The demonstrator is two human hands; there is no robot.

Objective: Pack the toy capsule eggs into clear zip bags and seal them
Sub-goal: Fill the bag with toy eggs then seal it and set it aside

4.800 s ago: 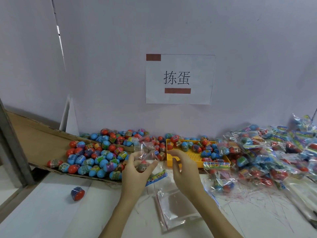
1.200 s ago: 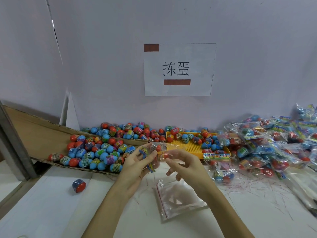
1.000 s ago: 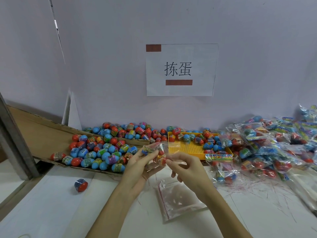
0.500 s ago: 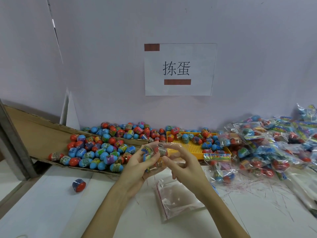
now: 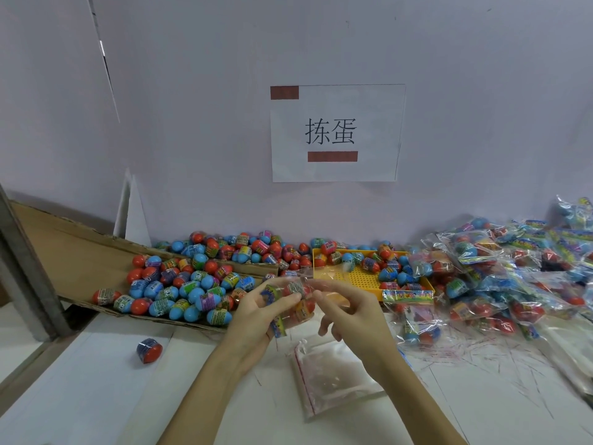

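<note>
now our left hand [image 5: 256,311] grips the filled zip bag [image 5: 293,300] above the table [image 5: 96,396]; our right hand [image 5: 348,308] pinches its top. it's light, slippery film over hard eggs, so we'd pinch along the seal strip.

Both bare forearms reach forward and meet at the middle. The left hand [image 5: 256,311] cups and grips a filled bag [image 5: 293,300]. The right hand [image 5: 349,311] pinches its top edge with curled fingers.

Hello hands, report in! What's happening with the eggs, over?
Left hand grips filled zip bag. Right hand pinches its top edge; seal state unclear. Nothing blocking.
</note>
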